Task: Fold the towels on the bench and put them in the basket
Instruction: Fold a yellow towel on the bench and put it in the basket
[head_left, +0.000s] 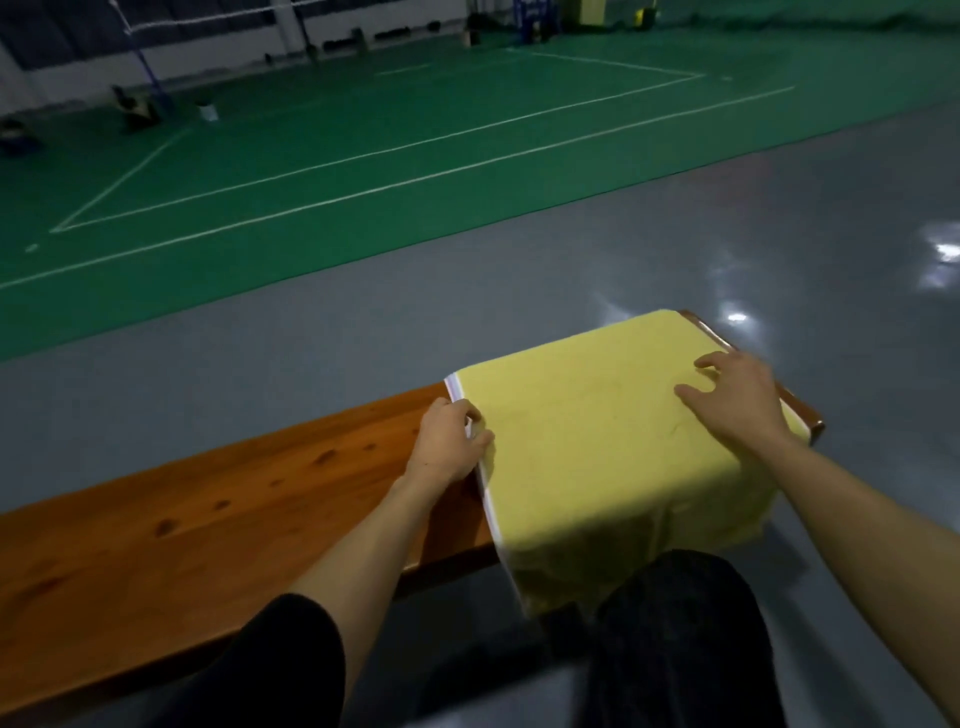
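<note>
At one end of the brown wooden bench (208, 519) the pale yellow terry towel (597, 447) lies draped, left hand (449, 441) pinching its white-striped edge, probably to fold, right hand (737, 395) spread-fingered, pinning it flat.

Both arms reach forward over the bench (156, 545). The left hand (449, 441) sits at the left edge of the towel (597, 452), back of the hand up, fingers curled and thumb laid over the cloth, pinching the white-banded hem. Its forearm is bare, with a dark sleeve (296, 660) above the elbow. The right hand (737, 395) lies palm down on the towel near the bench's right end, fingers spread and slightly bent, fingertips touching the cloth. The right forearm is bare too. 1 leg (675, 639) in dark trousers shows between the arms.
</note>
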